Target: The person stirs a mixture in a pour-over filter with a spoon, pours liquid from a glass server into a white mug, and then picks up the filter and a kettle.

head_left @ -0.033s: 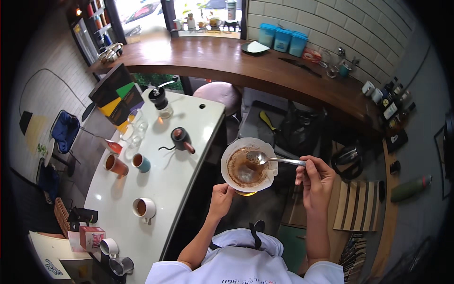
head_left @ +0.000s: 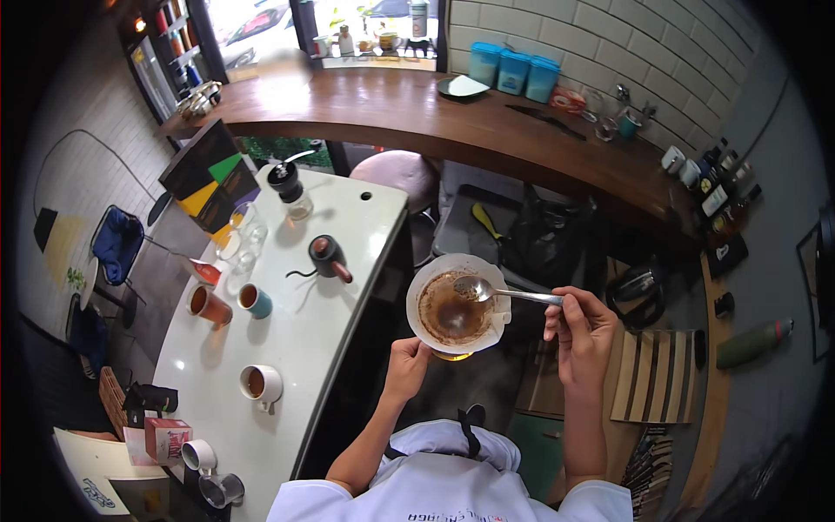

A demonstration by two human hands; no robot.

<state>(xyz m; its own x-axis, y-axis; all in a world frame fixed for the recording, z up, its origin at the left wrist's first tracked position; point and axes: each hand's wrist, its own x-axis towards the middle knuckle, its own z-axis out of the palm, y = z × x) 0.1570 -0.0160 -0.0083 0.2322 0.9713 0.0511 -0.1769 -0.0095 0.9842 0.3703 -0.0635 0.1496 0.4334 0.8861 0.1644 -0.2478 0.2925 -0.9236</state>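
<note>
Since the earlier frame, the white surface point(head_left: 322, 348) and the wooden surface point(head_left: 383, 96), with the things on them, have shifted slightly leftward in view; both hands and the filter cone point(head_left: 494, 306) keep their position there, in front of the person and just right of the white surface. Left hand point(head_left: 405, 365): fingers clamped on the cone's lower-left edge, thumb against the rim, the others hidden beneath. Right hand point(head_left: 581, 337): fingers pinched on the handle of one metal spoon point(head_left: 522, 296), its bowl inside the cone; contact with the contents cannot be determined. Count on the white surface: one black kettle point(head_left: 323, 250), one hand grinder point(head_left: 284, 184), and three vessels of brown liquid, namely one reddish-brown cup point(head_left: 219, 311), one blue cup point(head_left: 262, 307) and one white mug point(head_left: 273, 383). Kettle contents are not visible. The cone holds wet brown grounds and cloudy brown liquid, with grounds clinging to its wall. On the wooden surface, three blue-lidded canisters point(head_left: 511, 76) stand side by side; their contents are unclear.
</note>
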